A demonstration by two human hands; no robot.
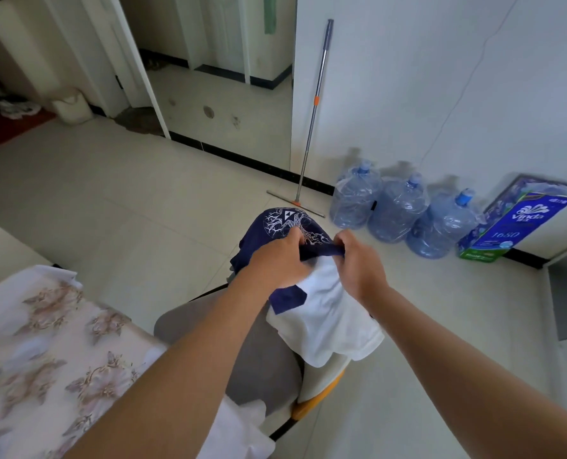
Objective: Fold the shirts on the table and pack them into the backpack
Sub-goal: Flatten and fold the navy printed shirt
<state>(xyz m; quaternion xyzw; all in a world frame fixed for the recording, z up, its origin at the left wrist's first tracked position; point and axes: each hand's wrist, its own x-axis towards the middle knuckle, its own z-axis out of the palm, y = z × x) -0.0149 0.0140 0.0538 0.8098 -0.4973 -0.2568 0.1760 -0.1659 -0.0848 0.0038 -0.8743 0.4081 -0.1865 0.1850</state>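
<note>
Both the left hand (275,258) and right hand (360,260) are pinching the white navy-trimmed cotton shirt (328,313) hanging below them; folding's barely starting imo.

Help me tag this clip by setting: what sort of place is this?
Probably a home, a tiled living or dining room: big water jugs and a pack of toilet paper stand by the wall, and a floor squeegee leans on it.
</note>
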